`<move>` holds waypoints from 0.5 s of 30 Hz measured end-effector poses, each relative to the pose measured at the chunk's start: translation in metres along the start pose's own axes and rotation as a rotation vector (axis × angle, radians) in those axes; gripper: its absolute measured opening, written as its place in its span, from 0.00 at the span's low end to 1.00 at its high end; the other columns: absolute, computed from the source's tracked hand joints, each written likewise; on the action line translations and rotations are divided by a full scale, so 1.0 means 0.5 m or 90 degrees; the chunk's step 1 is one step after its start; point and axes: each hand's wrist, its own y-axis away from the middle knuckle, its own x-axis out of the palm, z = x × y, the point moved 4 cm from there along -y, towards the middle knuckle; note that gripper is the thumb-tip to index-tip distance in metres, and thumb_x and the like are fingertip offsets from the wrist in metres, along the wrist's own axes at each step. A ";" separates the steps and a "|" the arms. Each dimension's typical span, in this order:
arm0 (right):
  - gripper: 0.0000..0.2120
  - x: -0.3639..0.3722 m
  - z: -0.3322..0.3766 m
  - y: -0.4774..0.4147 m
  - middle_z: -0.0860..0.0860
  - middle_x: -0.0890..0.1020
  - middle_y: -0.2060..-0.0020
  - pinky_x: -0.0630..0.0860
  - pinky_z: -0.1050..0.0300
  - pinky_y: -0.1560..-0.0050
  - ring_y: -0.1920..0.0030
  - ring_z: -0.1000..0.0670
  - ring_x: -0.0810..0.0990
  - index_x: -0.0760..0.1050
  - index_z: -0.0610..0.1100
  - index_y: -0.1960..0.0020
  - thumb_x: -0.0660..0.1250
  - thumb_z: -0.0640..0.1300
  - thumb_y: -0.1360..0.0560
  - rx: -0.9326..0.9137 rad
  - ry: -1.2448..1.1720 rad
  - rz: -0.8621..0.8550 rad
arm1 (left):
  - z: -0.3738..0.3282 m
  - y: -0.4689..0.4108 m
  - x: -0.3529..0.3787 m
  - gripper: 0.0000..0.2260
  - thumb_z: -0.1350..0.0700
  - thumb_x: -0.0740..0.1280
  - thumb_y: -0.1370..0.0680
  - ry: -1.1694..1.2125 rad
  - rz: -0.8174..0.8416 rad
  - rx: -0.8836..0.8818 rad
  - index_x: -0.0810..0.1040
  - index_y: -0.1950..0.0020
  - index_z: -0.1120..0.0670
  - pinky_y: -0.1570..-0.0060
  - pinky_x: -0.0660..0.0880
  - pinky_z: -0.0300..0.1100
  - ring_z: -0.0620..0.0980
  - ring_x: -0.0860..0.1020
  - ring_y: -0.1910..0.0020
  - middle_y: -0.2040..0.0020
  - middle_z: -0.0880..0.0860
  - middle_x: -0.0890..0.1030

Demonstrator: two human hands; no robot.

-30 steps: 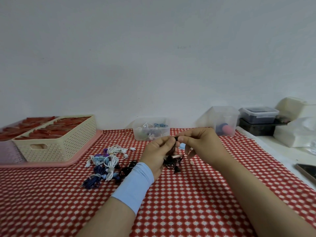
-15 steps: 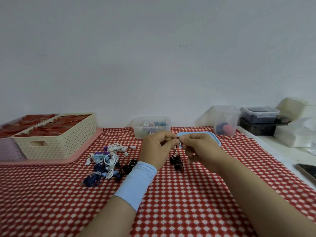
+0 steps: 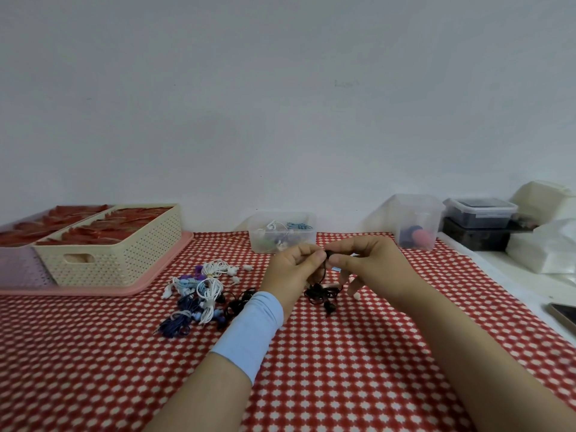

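Both hands meet above the middle of the red checked tablecloth (image 3: 343, 353). My left hand (image 3: 291, 269), with a light blue wristband, and my right hand (image 3: 371, 263) pinch the top of a black earphone cable (image 3: 321, 293) between thumbs and fingertips. The rest of the tangled cable hangs below the hands and touches the cloth. A pile of bundled earphones (image 3: 199, 291) in white, blue, purple and black lies left of my left wrist.
A clear tub (image 3: 282, 232) with earphones stands behind the hands. Another clear tub (image 3: 417, 222) with blue and pink items is at back right, near stacked lidded boxes (image 3: 480, 222). A cream basket (image 3: 115, 244) sits on a pink tray (image 3: 93, 289) at left. A phone (image 3: 564, 313) lies at the right edge.
The hands have dropped slightly and the black cable now hangs lower onto the cloth. The blue lid seen behind the hands half a second ago is almost hidden.
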 end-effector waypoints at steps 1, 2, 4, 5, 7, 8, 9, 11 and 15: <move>0.08 -0.002 0.000 -0.001 0.43 0.87 0.59 0.81 0.55 0.69 0.66 0.45 0.83 0.85 0.41 0.46 0.73 0.36 0.25 -0.005 0.012 -0.001 | 0.001 0.000 0.001 0.05 0.59 0.67 0.21 0.001 0.006 -0.003 0.83 0.53 0.53 0.60 0.77 0.34 0.43 0.79 0.63 0.62 0.49 0.84; 0.08 -0.004 0.000 -0.001 0.43 0.87 0.60 0.81 0.55 0.69 0.67 0.46 0.83 0.85 0.41 0.47 0.73 0.36 0.25 -0.009 0.020 -0.005 | 0.001 0.000 0.002 0.05 0.60 0.68 0.21 0.007 0.012 -0.005 0.83 0.53 0.53 0.60 0.77 0.34 0.43 0.79 0.63 0.62 0.49 0.84; 0.07 -0.007 0.000 -0.001 0.44 0.87 0.60 0.82 0.54 0.69 0.68 0.47 0.82 0.85 0.40 0.48 0.73 0.35 0.25 -0.018 0.034 -0.009 | 0.002 0.000 0.004 0.04 0.61 0.68 0.21 0.016 0.018 -0.007 0.82 0.52 0.55 0.61 0.77 0.34 0.42 0.80 0.64 0.63 0.48 0.84; 0.07 -0.007 0.000 -0.001 0.44 0.87 0.61 0.83 0.52 0.68 0.68 0.47 0.82 0.85 0.40 0.48 0.73 0.35 0.25 -0.022 0.042 -0.011 | 0.002 0.000 0.004 0.04 0.62 0.68 0.21 0.015 0.017 -0.006 0.82 0.51 0.56 0.62 0.77 0.33 0.41 0.79 0.65 0.64 0.47 0.84; 0.08 -0.008 0.000 0.000 0.46 0.87 0.61 0.83 0.51 0.68 0.68 0.47 0.82 0.85 0.42 0.47 0.74 0.35 0.25 -0.033 0.054 -0.013 | 0.005 -0.001 0.003 0.04 0.61 0.68 0.21 0.006 0.016 -0.008 0.83 0.50 0.56 0.61 0.76 0.34 0.41 0.79 0.65 0.64 0.47 0.83; 0.09 -0.008 0.001 0.000 0.47 0.87 0.60 0.83 0.51 0.68 0.67 0.46 0.83 0.85 0.43 0.46 0.74 0.36 0.25 -0.039 0.059 -0.012 | 0.008 -0.002 0.004 0.05 0.60 0.68 0.21 0.002 0.016 -0.016 0.83 0.49 0.56 0.60 0.76 0.34 0.42 0.79 0.64 0.63 0.47 0.83; 0.09 -0.009 0.001 0.000 0.46 0.87 0.60 0.83 0.51 0.68 0.67 0.46 0.83 0.85 0.43 0.47 0.74 0.36 0.26 -0.046 0.066 -0.011 | 0.012 -0.003 0.004 0.06 0.59 0.68 0.21 0.000 0.018 -0.026 0.84 0.48 0.56 0.59 0.76 0.35 0.42 0.79 0.63 0.62 0.48 0.83; 0.07 -0.012 0.001 -0.002 0.44 0.87 0.62 0.83 0.51 0.67 0.68 0.44 0.82 0.86 0.43 0.49 0.74 0.37 0.25 -0.060 0.088 -0.013 | 0.016 -0.003 0.006 0.06 0.58 0.68 0.21 0.007 0.026 -0.043 0.84 0.48 0.56 0.58 0.77 0.35 0.43 0.78 0.63 0.62 0.50 0.82; 0.05 -0.013 0.004 0.001 0.47 0.85 0.68 0.84 0.52 0.66 0.71 0.47 0.82 0.86 0.43 0.50 0.73 0.38 0.25 -0.078 0.130 -0.021 | 0.022 -0.001 0.010 0.06 0.56 0.67 0.20 0.021 0.045 -0.076 0.84 0.49 0.54 0.55 0.78 0.34 0.44 0.79 0.60 0.60 0.51 0.82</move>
